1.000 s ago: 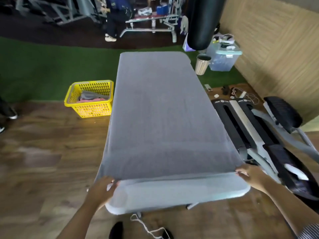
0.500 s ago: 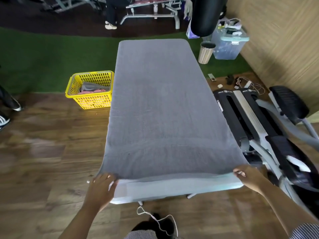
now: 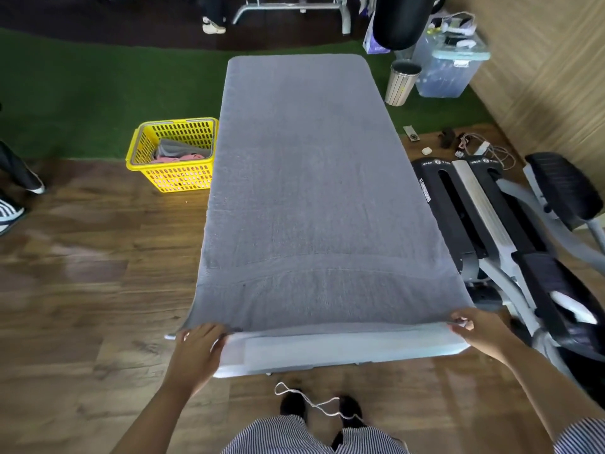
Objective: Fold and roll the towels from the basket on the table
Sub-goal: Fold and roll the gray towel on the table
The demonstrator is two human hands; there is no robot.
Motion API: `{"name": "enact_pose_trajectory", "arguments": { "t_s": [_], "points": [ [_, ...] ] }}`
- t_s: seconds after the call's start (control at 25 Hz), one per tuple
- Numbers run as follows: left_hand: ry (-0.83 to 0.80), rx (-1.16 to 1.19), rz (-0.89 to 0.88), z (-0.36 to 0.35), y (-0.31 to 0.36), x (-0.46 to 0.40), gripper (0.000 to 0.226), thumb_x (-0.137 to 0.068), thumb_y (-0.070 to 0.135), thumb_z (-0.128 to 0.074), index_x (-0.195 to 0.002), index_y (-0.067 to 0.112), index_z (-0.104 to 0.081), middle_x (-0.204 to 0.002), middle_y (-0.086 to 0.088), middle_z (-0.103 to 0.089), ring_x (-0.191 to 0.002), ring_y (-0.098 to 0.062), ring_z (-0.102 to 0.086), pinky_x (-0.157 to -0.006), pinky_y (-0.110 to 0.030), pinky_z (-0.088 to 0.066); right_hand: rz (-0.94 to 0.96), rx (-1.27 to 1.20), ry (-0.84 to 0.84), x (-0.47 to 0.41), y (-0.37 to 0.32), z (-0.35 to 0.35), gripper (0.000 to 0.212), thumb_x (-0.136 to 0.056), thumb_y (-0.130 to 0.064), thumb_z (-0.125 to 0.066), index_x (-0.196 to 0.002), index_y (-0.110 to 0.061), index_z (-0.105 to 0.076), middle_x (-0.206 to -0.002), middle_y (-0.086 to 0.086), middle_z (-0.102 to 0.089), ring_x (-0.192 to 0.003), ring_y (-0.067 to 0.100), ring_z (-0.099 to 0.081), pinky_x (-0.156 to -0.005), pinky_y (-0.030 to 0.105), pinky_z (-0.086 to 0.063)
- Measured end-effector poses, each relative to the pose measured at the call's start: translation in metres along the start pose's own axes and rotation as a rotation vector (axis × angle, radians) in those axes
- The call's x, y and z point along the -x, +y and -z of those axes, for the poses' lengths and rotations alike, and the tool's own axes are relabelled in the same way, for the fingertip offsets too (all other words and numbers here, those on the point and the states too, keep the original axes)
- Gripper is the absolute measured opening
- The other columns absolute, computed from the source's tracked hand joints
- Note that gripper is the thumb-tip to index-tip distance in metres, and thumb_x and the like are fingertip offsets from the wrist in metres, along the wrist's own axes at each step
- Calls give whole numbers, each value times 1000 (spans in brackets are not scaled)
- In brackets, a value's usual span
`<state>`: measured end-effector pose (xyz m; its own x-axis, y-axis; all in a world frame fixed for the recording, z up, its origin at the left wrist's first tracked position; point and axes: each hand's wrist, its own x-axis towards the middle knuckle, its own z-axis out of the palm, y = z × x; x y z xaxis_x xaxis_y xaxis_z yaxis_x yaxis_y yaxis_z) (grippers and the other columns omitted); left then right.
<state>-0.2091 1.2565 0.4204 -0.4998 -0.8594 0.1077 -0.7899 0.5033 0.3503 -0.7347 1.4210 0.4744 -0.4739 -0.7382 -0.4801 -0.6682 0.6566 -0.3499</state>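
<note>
A large grey towel (image 3: 307, 191) lies spread flat over nearly the whole long table (image 3: 343, 350), whose pale near end shows bare. My left hand (image 3: 199, 344) grips the towel's near left corner. At the near right corner, my right hand (image 3: 476, 329) pinches the towel's edge. A yellow basket (image 3: 173, 178) stands on the floor left of the table, with grey and pink towels (image 3: 178, 152) inside.
An exercise machine (image 3: 497, 231) stands close along the table's right side. A bin (image 3: 402, 81) and a plastic box (image 3: 450, 68) sit at the far right. Cables (image 3: 481, 149) lie on the floor. Someone's shoes (image 3: 9, 211) show at the left edge.
Both hands keep hold of the towel's near corners and have drawn its near edge slightly toward me. The view has tilted down, so my legs show.
</note>
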Motion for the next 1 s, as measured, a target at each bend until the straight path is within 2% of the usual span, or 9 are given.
{"name": "enact_pose_trajectory", "arguments": {
  "t_s": [0.08, 0.16, 0.28, 0.4, 0.52, 0.72, 0.88, 1.0],
  "points": [
    [5, -22, 49, 0, -2, 9, 17, -86, 36, -41, -87, 34, -57, -83, 19, -63, -83, -2, -51, -71, -37, -36, -2, 2, -22, -2, 7, 5, 11, -83, -24, -68, -93, -23, -63, -88, -4, -62, -83, 15, -57, -71, 23, -39],
    [11, -46, 69, -1, 0, 19, 15, -86, 37, -41, -87, 34, -56, -82, 20, -64, -83, -3, -51, -71, -37, -35, 52, 36, -84, -2, 12, 14, 5, -84, -26, -67, -81, -30, -64, -83, -8, -66, -79, 12, -59, -67, 22, -41],
    [45, -43, 118, 0, 11, 24, 17, -85, 40, -41, -85, 37, -58, -86, 19, -61, -84, -2, -51, -73, -39, -35, 118, 105, -153, -4, 16, 18, 16, -84, -30, -66, -72, -36, -57, -77, -13, -63, -75, 5, -58, -64, 19, -41],
    [92, -82, 194, -2, 25, 20, 30, -85, 44, -40, -84, 30, -66, -83, 24, -60, -89, -2, -50, -79, -38, -30, 153, 104, -111, -8, 21, 18, 9, -83, -32, -67, -80, -30, -58, -78, -12, -62, -75, 6, -58, -69, 22, -44],
    [115, -197, 221, -2, 22, 20, 34, -86, 46, -37, -83, 29, -67, -83, 15, -68, -88, -3, -51, -83, -39, -31, 187, 61, -97, -11, 25, 23, 5, -84, -27, -66, -82, -26, -62, -79, -8, -64, -76, 10, -60, -69, 22, -46],
    [119, -311, 267, -3, 28, 12, 38, -85, 48, -36, -82, 26, -67, -78, 9, -67, -77, -18, -67, -83, -45, -34, 184, 55, -43, -16, 28, 13, 25, -84, -24, -67, -66, -34, -52, -72, -14, -56, -71, 10, -55, -61, 22, -38],
    [142, -357, 250, 0, 29, 6, 36, -85, 44, -38, -79, 23, -66, -74, 7, -66, -73, -20, -67, -81, -44, -34, 190, 23, 53, -15, 30, 6, 10, -83, -21, -67, -78, -22, -59, -76, -6, -56, -73, 15, -53, -59, 22, -35],
    [173, -411, 236, -5, 37, 7, 27, -84, 34, -44, -80, 15, -64, -77, -2, -64, -71, -28, -65, -78, -48, -38, 254, 5, 189, -12, 34, -7, 9, -81, -15, -69, -84, -10, -63, -81, 0, -54, -73, 23, -54, -62, 28, -37]
  ]
}}
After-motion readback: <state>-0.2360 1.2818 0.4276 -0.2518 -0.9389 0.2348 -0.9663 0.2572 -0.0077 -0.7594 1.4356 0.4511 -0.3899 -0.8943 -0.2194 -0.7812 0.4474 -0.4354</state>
